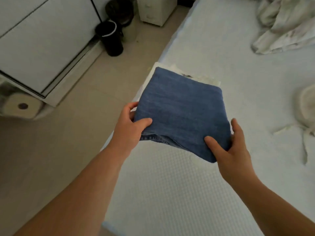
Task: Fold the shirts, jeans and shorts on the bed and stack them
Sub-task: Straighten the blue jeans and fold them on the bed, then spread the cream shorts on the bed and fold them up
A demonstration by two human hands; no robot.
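Head view: folded blue jeans (180,109) held above the near left edge of the bed (170,193), gripped at both near corners. Left hand (129,126) clamped on the near left corner, thumb on top of the denim, fingers curled underneath. Right hand (233,150) grasping the near right corner, thumb pressed on top, fingers wrapped round the side and under. Far edge of the jeans over a folded white garment (172,68) lying at the bed's left edge; contact between the two not clear. Seam and stitching showing at the near left underside of the fold.

Further back on the bed, at the upper right, a crumpled pale garment (286,26), well apart from the jeans. At the right edge, another light piece of clothing (306,106) with loose ties trailing over the mattress, only partly in frame.

On the floor (71,133) to the left of the bed: a black cylindrical container (110,39), a dark bin (120,11) behind it, a white cabinet (42,41) with dark trim, and a roll of toilet paper (21,106) at the far left.
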